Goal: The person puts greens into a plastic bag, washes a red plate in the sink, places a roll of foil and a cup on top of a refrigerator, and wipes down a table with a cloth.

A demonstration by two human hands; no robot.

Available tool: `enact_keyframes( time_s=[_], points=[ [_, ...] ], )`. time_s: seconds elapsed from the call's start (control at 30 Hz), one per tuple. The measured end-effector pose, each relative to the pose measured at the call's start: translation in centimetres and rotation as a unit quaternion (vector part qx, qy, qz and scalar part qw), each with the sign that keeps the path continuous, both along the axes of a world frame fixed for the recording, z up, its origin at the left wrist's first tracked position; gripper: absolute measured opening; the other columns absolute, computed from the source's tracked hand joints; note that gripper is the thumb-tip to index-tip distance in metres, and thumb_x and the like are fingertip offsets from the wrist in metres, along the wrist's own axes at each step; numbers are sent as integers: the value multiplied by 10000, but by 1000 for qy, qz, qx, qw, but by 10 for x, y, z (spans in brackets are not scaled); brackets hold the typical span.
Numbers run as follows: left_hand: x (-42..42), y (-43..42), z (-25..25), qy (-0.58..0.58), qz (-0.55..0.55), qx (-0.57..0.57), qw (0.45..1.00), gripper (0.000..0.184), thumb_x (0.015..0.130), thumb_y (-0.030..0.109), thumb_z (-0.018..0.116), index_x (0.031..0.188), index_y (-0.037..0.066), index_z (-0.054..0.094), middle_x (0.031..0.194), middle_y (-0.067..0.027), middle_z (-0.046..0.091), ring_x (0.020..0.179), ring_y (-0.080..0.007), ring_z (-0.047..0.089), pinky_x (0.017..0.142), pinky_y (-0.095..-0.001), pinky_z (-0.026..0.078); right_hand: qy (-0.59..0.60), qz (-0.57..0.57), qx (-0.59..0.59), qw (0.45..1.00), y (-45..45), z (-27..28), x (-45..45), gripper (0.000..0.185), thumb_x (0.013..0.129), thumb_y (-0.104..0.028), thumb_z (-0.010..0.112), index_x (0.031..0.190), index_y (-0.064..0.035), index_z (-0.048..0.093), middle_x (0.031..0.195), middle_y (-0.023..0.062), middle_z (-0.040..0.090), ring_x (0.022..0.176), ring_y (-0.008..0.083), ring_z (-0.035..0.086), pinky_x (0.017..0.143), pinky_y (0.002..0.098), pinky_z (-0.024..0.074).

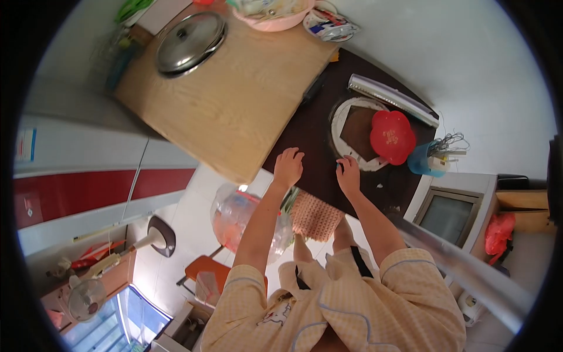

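Note:
My left hand [288,168] rests at the edge of the dark tabletop [314,135], just right of the wooden board's corner. Its fingers are slightly apart and hold nothing. On the same dark surface, my right hand [348,175] touches or hovers by the lower left rim of a round white-edged plate or tray [340,132]. Something small and dark shows at its fingertips, too small to name. A red flower-shaped dish [392,137] lies on the right part of the round tray. Below the table edge, between my arms, a pinkish woven cloth [316,216] shows.
The wooden board [234,94] bears a lidded metal pan [191,42] and a pink basin [275,22]. A long box [393,97] lies behind the tray. A blue cup [423,161] stands right. Plastic bags [234,214] and an orange stool [202,268] are below.

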State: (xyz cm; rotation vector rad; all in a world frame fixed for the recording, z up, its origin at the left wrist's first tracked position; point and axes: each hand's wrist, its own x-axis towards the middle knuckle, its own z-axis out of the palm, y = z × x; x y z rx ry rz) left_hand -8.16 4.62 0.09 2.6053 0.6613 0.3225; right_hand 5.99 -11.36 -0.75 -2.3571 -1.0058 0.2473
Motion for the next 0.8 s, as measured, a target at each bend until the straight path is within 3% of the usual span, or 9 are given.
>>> enact_keyframes(
  time_s=[0.13,0.2,0.23,0.3,0.4,0.47,0.57,0.7,0.8],
  points=[
    [78,22,-18,86,29,30,995,448,718,176,573,1145,117,447,1217,-127,395,1136,-299,355,904,-440,321,-72,7,72,995,41,-6,73,235,662,-62,564,897,-82,570,1020,118,514,926,316,489,776,399,405],
    [115,37,-17,256,83,11,963,673,724,320,582,1292,139,270,1323,-184,249,1228,-333,217,963,-510,209,-128,31,96,987,62,-7,105,245,662,-70,555,907,-89,565,1039,114,507,949,303,485,783,403,400],
    [127,39,-16,256,79,13,963,673,724,320,582,1292,139,270,1323,-184,249,1228,-333,217,963,-510,209,-139,32,84,986,73,-6,120,286,661,-86,548,946,-101,561,1064,107,496,980,289,472,808,402,385],
    [144,41,-14,374,79,5,924,862,668,456,601,1337,147,153,1345,-230,169,1259,-351,130,971,-554,122,-151,41,80,984,95,-3,150,300,663,-102,552,962,-107,560,1085,106,484,1001,287,458,835,405,370],
    [148,48,-5,401,71,-55,912,975,612,521,615,1347,137,102,1344,-261,134,1267,-356,101,986,-532,102,-169,63,67,981,133,-11,186,332,667,-146,562,999,-130,557,1143,110,445,1067,290,411,894,435,322],
    [155,58,0,428,53,-63,900,985,606,525,616,1345,126,102,1350,-253,123,1264,-362,110,991,-513,118,-173,88,65,979,155,-17,204,350,670,-174,568,1018,-146,556,1180,115,418,1113,294,377,925,462,288],
    [155,60,-2,469,32,-73,880,950,639,514,589,1349,150,73,1362,-244,72,1267,-355,107,1003,-452,161,-200,104,-68,972,198,-26,223,424,681,-283,575,1097,-218,524,1308,126,287,1236,312,204,947,599,123],
    [152,59,0,445,48,-112,887,922,636,471,585,1349,165,87,1368,-233,66,1273,-334,106,1012,-404,168,-199,120,-149,961,242,-30,248,469,704,-345,566,1161,-280,483,1347,166,206,1262,338,112,951,604,70],
    [150,59,-4,449,37,-93,888,934,649,479,584,1350,169,49,1367,-239,46,1271,-337,113,1004,-412,189,-168,132,-222,951,267,-31,259,458,718,-374,556,1160,-281,482,1358,157,183,1265,336,109,939,615,90]
  ],
)
